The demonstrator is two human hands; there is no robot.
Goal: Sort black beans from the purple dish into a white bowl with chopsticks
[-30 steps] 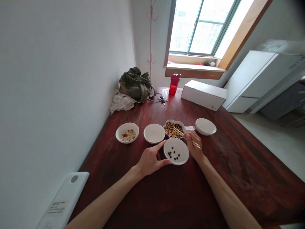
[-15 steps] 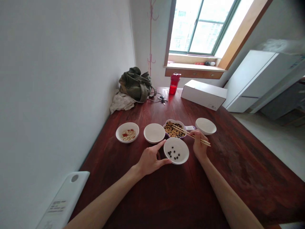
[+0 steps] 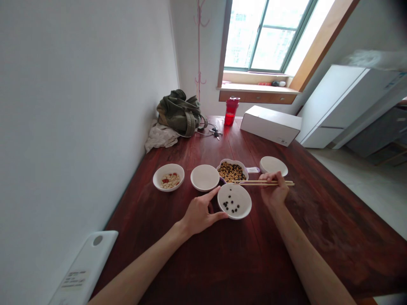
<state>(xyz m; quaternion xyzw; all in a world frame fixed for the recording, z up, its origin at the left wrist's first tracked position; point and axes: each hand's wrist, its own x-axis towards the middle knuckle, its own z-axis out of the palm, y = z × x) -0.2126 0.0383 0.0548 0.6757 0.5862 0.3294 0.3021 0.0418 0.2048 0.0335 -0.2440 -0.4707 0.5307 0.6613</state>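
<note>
While our left hand holds the front bowl by its left side between thumb and forefinger, our right hand grips a pair of chopsticks, their tips at the front bowl's far rim; whether they pinch anything, we cannot tell. Inside the front bowl, set on a dark red worktop, we see a scatter of black beans, one near the far rim. Just beyond the front bowl lies a scalloped dish of mixed beans, tan and black, its labelled handle pointing right. Left of the front bowl and slightly farther back sits a plain bowl; past it, a nut bowl carries pale and red pieces. Behind the front bowl to the right, near our right hand, rests a side bowl. Well behind the front bowl stand a red bottle and a white box.
</note>
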